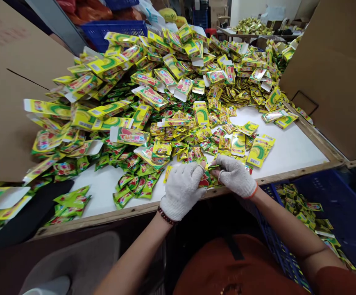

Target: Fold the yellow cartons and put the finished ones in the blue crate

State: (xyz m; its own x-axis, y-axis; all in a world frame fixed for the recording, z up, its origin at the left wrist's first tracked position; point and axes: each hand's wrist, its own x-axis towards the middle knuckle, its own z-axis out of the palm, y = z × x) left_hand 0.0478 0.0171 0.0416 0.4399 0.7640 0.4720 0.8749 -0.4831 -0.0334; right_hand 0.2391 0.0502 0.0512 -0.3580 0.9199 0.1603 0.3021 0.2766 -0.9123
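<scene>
Both my hands wear white knit gloves and meet at the front edge of the table. My left hand (182, 190) is closed, its fingers bent round a small green and red candy box (206, 179), mostly hidden by the gloves. Close beside it, my right hand (235, 176) pinches a small green candy packet (214, 167) at the box's end. Just beyond the fingers lie loose candy packets (195, 153) and yellow-green boxes. A flat pile of green packets (139, 182) is left of my left hand; a yellow box (260, 150) lies past my right hand.
A big heap of open candy boxes (150, 97) and packets covers the table (303, 143). Cardboard walls (331, 78) stand at both sides. A blue crate (346, 209) with packets sits below right; another blue crate (116, 32) is behind. A stool (76, 258) stands lower left.
</scene>
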